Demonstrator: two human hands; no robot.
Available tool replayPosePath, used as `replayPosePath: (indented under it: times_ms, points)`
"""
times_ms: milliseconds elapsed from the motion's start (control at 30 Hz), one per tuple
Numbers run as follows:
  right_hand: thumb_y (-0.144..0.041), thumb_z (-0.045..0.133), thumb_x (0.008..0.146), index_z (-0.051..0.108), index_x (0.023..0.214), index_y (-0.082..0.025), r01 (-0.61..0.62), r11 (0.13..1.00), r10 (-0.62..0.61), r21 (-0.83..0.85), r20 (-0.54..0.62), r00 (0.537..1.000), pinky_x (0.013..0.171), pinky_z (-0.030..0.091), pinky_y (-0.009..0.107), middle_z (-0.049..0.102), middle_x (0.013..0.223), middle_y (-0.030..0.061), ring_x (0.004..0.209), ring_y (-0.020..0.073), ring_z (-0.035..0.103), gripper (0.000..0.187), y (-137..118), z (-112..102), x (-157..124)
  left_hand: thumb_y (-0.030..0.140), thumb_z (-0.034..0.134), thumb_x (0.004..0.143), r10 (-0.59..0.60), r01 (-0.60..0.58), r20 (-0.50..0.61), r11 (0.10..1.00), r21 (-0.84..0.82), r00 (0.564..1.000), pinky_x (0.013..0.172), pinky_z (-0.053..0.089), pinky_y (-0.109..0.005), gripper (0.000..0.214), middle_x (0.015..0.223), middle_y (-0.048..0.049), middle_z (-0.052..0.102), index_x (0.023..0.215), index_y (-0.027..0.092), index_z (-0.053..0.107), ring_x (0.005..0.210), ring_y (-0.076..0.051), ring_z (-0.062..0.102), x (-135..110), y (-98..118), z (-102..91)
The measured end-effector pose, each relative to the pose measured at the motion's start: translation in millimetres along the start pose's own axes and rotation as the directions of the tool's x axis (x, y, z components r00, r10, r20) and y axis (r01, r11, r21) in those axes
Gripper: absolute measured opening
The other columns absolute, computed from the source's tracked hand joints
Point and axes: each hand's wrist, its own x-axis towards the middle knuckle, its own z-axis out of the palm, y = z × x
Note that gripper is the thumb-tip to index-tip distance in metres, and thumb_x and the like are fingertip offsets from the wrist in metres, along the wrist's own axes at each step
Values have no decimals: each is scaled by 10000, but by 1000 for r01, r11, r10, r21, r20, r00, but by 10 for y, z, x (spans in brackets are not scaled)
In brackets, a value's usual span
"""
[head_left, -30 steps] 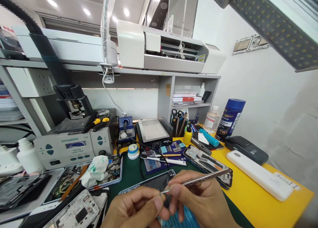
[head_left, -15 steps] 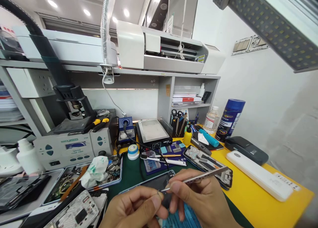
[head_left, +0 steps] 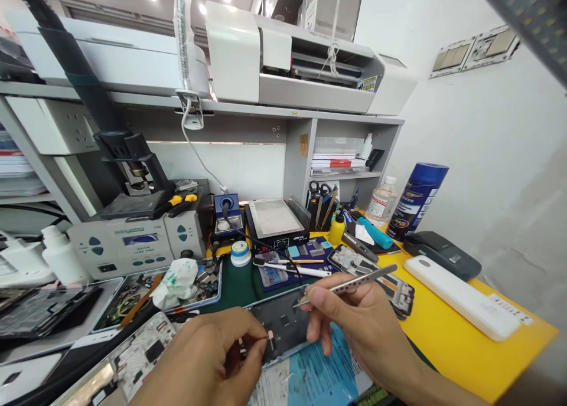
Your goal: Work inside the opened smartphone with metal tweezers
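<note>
In the head view, my right hand [head_left: 349, 311] grips metal tweezers [head_left: 365, 278] like a pen. Their tip points down at the upper part of a dark phone housing [head_left: 292, 329] with a light blue rim. My left hand [head_left: 212, 347] is at the housing's left end, thumb and index finger pinched together. A small piece with a copper-coloured patch [head_left: 271, 335] shows at these fingertips; what they hold is mostly hidden. Under the housing lies a blue and white printed sheet [head_left: 323, 370].
An opened phone frame [head_left: 385, 285] lies to the right, beside a white power bank [head_left: 460, 297]. Behind are a toothbrush [head_left: 301, 270], a round tub [head_left: 240, 254] and a heating plate [head_left: 274, 223]. A tray of parts [head_left: 212, 294] and a disassembled phone [head_left: 146, 347] sit left.
My hands have moved apart, uncovering the housing. The left hand went left to its end; the tweezers' tip, earlier at my left fingertips, is now over the housing. The camera view has shifted.
</note>
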Motion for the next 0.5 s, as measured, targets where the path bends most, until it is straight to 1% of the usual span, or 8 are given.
replayPosePath:
  times_ms: [100,200,267,333,433,500]
  points:
    - [-410,817,936,759,880,-121,-15,1000,16,-28,16,1000,457,526,157,754,629,65,474,114,635,300,3,-22,1,226,506,899,117,-129,87,982,141,989,564,372,-220,258,750,2,718,799,239,744,620,-152,625,-15,-42,-46]
    - [-414,816,935,758,874,-122,-25,999,26,-40,20,999,451,524,160,753,625,65,464,113,626,304,-2,-23,7,153,490,895,168,-209,197,955,210,966,587,387,-220,258,878,-12,755,820,240,721,689,-157,678,-51,-96,-78]
    - [-410,817,934,765,863,-121,-34,998,35,-55,18,999,452,525,163,752,626,66,463,112,623,302,-9,-21,11,120,499,882,177,-233,240,944,233,955,587,378,-227,247,880,1,758,811,249,698,699,-157,695,-87,-127,-79]
    - [-409,817,933,776,855,-122,-37,997,38,-71,20,999,453,525,168,753,630,67,464,112,621,300,-16,-20,11,109,512,879,190,-252,248,935,248,950,583,367,-245,243,836,7,751,788,252,687,674,-162,702,-123,-144,-57]
    - [-402,820,929,792,856,-127,-29,996,31,-88,25,999,450,522,174,754,632,68,459,114,621,286,-20,-20,7,82,516,871,197,-274,267,918,288,943,545,341,-268,275,798,-14,755,764,245,710,622,-177,702,-160,-135,-2]
    - [-389,825,926,798,862,-131,-25,995,28,-92,22,999,448,521,174,755,631,67,463,117,626,268,-20,-16,5,58,522,856,189,-272,278,914,302,942,539,347,-269,292,797,-28,765,770,242,732,625,-188,712,-170,-110,18]
